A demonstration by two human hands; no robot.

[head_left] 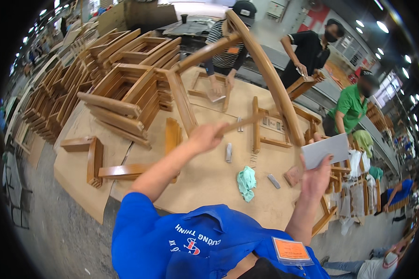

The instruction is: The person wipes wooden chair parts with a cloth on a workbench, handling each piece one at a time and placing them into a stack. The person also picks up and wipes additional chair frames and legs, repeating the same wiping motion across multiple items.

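Note:
A varnished brown wooden frame [275, 86] with a long curved rail is held up tilted above the table. My left hand [206, 139] is closed round its near crossbar, at the end by the left leg. In my right hand [315, 176] is a flat grey sheet [325, 151] that looks like sandpaper, pinched between thumb and fingers. That sheet is just right of the curved rail's lower end; whether the two touch, I cannot tell. Below the frame, a crumpled mint-green cloth [246, 184] and a small grey pad [273, 181] lie on the table.
Stacked wooden frames [125, 93] crowd the left of the cardboard-covered table [205, 186]. Loose wooden parts [95, 162] lie near its left edge, another small frame [274, 125] beyond my hands. Three co-workers stand along the far side, one in a striped shirt [223, 51].

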